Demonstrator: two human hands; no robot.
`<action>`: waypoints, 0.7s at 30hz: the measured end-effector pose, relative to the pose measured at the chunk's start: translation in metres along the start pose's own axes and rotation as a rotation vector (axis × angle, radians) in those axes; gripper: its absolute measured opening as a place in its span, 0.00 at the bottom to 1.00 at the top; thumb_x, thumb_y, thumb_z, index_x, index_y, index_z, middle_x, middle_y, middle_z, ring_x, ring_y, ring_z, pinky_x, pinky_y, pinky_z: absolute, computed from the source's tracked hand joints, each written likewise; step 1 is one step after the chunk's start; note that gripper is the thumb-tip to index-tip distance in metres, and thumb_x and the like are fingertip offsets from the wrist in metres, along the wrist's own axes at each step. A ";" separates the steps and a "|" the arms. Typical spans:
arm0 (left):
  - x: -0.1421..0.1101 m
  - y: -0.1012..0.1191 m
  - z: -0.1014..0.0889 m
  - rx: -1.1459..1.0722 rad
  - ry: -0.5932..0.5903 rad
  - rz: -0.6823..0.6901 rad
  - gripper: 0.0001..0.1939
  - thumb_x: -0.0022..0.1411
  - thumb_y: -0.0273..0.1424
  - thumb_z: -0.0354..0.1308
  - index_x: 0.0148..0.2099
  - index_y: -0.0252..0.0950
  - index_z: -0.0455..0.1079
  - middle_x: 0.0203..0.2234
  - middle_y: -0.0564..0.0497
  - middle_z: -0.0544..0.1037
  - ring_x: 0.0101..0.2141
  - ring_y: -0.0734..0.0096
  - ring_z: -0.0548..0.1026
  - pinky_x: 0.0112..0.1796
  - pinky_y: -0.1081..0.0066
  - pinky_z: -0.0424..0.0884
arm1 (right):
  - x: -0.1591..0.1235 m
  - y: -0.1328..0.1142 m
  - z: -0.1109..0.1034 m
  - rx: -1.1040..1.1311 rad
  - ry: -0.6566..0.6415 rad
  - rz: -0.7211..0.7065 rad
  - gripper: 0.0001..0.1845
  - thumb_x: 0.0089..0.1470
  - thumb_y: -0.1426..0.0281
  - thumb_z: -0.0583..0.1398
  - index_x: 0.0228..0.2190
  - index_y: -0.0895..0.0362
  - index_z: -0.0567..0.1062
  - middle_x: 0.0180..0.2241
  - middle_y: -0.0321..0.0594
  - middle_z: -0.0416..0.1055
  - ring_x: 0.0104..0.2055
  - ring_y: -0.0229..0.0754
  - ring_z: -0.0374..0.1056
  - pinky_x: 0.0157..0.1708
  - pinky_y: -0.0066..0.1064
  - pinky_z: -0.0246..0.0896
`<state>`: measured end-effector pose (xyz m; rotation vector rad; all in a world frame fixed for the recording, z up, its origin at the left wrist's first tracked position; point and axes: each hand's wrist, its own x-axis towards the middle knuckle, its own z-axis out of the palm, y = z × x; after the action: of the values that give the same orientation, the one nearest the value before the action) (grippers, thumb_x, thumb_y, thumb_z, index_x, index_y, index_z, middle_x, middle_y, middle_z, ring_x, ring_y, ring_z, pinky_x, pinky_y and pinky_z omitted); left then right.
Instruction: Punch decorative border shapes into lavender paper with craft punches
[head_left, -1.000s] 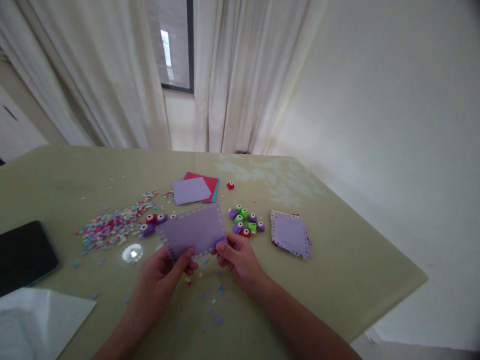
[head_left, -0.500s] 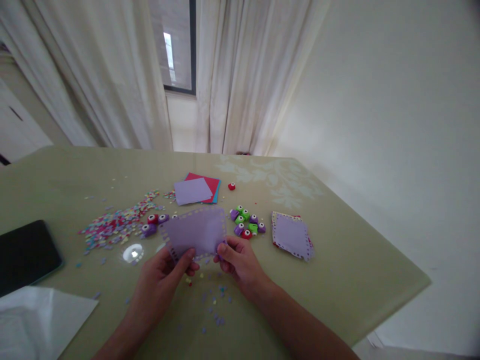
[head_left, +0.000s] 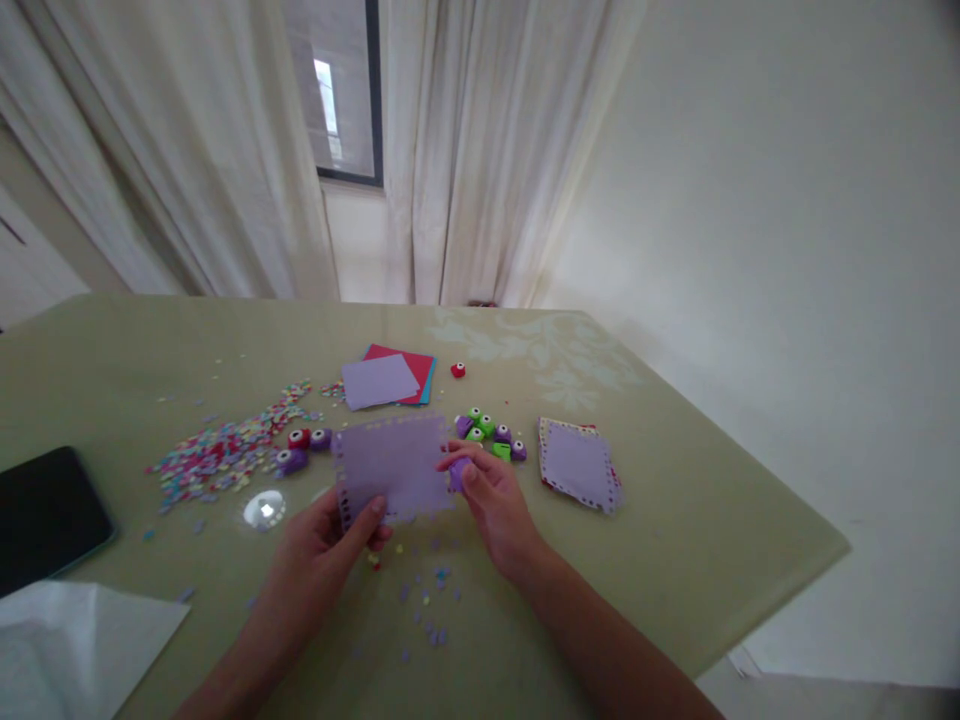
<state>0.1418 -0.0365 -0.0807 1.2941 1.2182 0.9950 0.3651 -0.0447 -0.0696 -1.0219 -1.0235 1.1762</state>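
My left hand (head_left: 330,545) pinches the lower left corner of a lilac paper square (head_left: 391,467) with punched holes along its edges, holding it just above the table. My right hand (head_left: 487,495) is closed on a small purple craft punch (head_left: 458,472) at the paper's right edge. Behind that hand lies a cluster of small green and purple punches (head_left: 489,434). Two more punches, red and purple (head_left: 309,439), lie left of the paper.
A stack of punched paper squares (head_left: 579,464) lies to the right. Lilac, red and blue sheets (head_left: 386,377) lie further back, with a lone red punch (head_left: 457,369). Confetti (head_left: 221,452) is strewn to the left. A black phone (head_left: 46,514) and white paper (head_left: 75,640) are at the near left.
My right hand has moved the purple punch from the paper's lower right corner up to the middle of its right edge. The paper has turned a little more level.
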 end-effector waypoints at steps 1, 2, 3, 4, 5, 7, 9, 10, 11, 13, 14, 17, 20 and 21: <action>-0.001 0.000 0.000 0.000 -0.013 0.003 0.20 0.59 0.52 0.71 0.34 0.39 0.79 0.22 0.52 0.82 0.24 0.61 0.80 0.26 0.69 0.77 | 0.000 0.002 0.001 -0.012 0.011 0.021 0.28 0.51 0.41 0.72 0.35 0.53 0.87 0.46 0.45 0.78 0.50 0.50 0.70 0.46 0.35 0.62; -0.002 0.001 0.000 -0.003 -0.018 0.002 0.20 0.59 0.51 0.72 0.35 0.39 0.80 0.22 0.53 0.82 0.24 0.62 0.80 0.26 0.69 0.77 | -0.001 0.004 0.001 -0.014 0.029 0.048 0.27 0.50 0.42 0.73 0.35 0.53 0.87 0.41 0.43 0.78 0.45 0.48 0.69 0.44 0.34 0.61; -0.003 0.003 0.001 -0.012 -0.011 -0.002 0.19 0.58 0.50 0.73 0.36 0.39 0.80 0.22 0.53 0.82 0.24 0.62 0.80 0.26 0.70 0.77 | -0.001 0.007 0.002 -0.005 0.049 0.077 0.27 0.49 0.44 0.74 0.36 0.54 0.88 0.36 0.41 0.77 0.40 0.45 0.68 0.41 0.34 0.60; -0.004 0.004 0.002 -0.030 0.000 -0.012 0.19 0.58 0.49 0.73 0.39 0.38 0.81 0.24 0.53 0.84 0.25 0.62 0.80 0.27 0.70 0.77 | -0.001 0.009 0.002 0.014 0.065 0.101 0.26 0.49 0.45 0.75 0.36 0.54 0.88 0.33 0.39 0.76 0.36 0.43 0.65 0.39 0.33 0.59; -0.005 0.005 0.002 -0.057 0.011 -0.026 0.20 0.57 0.48 0.75 0.42 0.38 0.82 0.27 0.52 0.85 0.27 0.62 0.82 0.28 0.70 0.78 | -0.001 0.011 0.003 0.040 0.077 0.118 0.26 0.49 0.45 0.75 0.37 0.54 0.88 0.31 0.37 0.75 0.33 0.41 0.63 0.37 0.33 0.59; -0.007 0.007 0.004 -0.120 0.041 -0.056 0.23 0.55 0.47 0.76 0.48 0.39 0.82 0.33 0.50 0.88 0.32 0.59 0.85 0.32 0.68 0.81 | -0.002 0.014 0.006 0.086 0.091 0.116 0.26 0.48 0.46 0.75 0.38 0.54 0.88 0.31 0.37 0.74 0.32 0.40 0.63 0.38 0.33 0.60; -0.009 0.007 0.007 -0.142 0.063 -0.080 0.23 0.53 0.48 0.77 0.45 0.39 0.83 0.35 0.47 0.89 0.34 0.55 0.86 0.34 0.66 0.82 | -0.005 0.015 0.011 0.105 0.086 0.070 0.24 0.47 0.48 0.77 0.38 0.52 0.89 0.34 0.38 0.76 0.35 0.42 0.66 0.40 0.34 0.63; -0.009 0.006 0.008 -0.129 0.072 -0.087 0.22 0.53 0.50 0.76 0.41 0.38 0.83 0.34 0.46 0.89 0.34 0.54 0.86 0.34 0.66 0.81 | -0.007 0.014 0.015 0.104 0.079 0.040 0.24 0.46 0.48 0.77 0.38 0.52 0.89 0.37 0.39 0.77 0.38 0.44 0.68 0.42 0.34 0.65; -0.009 0.005 0.009 -0.106 0.084 -0.089 0.22 0.54 0.52 0.76 0.37 0.38 0.82 0.32 0.46 0.88 0.32 0.54 0.85 0.32 0.66 0.80 | -0.010 0.014 0.019 0.096 0.070 0.010 0.23 0.45 0.49 0.78 0.38 0.51 0.89 0.40 0.40 0.78 0.42 0.46 0.70 0.45 0.35 0.66; -0.009 0.003 0.011 -0.059 0.082 -0.092 0.25 0.54 0.56 0.73 0.29 0.37 0.80 0.27 0.45 0.87 0.30 0.55 0.84 0.30 0.67 0.79 | -0.016 0.013 0.027 0.064 0.043 -0.038 0.23 0.43 0.50 0.79 0.39 0.49 0.90 0.45 0.43 0.78 0.48 0.49 0.72 0.49 0.37 0.67; -0.010 0.002 0.012 -0.042 0.071 -0.095 0.27 0.54 0.57 0.72 0.28 0.37 0.80 0.26 0.45 0.86 0.29 0.55 0.83 0.29 0.66 0.78 | -0.019 0.013 0.030 0.048 0.025 -0.051 0.24 0.42 0.50 0.80 0.39 0.48 0.90 0.46 0.44 0.77 0.49 0.50 0.72 0.50 0.38 0.67; -0.010 0.005 0.013 -0.028 0.070 -0.118 0.29 0.54 0.60 0.70 0.28 0.36 0.80 0.25 0.45 0.86 0.31 0.52 0.84 0.32 0.65 0.79 | -0.024 0.014 0.036 0.001 -0.041 -0.075 0.26 0.40 0.48 0.80 0.39 0.47 0.91 0.44 0.44 0.76 0.46 0.50 0.72 0.49 0.38 0.68; -0.007 0.011 0.009 0.022 0.104 -0.173 0.30 0.56 0.61 0.66 0.28 0.36 0.80 0.24 0.46 0.85 0.30 0.51 0.84 0.32 0.64 0.79 | -0.024 0.014 0.033 -0.031 -0.103 -0.115 0.26 0.41 0.46 0.79 0.38 0.49 0.90 0.41 0.44 0.78 0.44 0.49 0.72 0.47 0.38 0.67; -0.005 0.013 0.006 0.043 0.115 -0.178 0.30 0.56 0.60 0.66 0.28 0.36 0.81 0.24 0.46 0.86 0.30 0.51 0.84 0.32 0.64 0.79 | -0.023 0.013 0.031 -0.045 -0.118 -0.120 0.26 0.43 0.46 0.79 0.38 0.50 0.90 0.40 0.43 0.78 0.43 0.48 0.72 0.46 0.37 0.66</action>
<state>0.1484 -0.0412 -0.0684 1.1520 1.4236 0.9288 0.3300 -0.0634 -0.0770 -0.9214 -1.1925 1.1299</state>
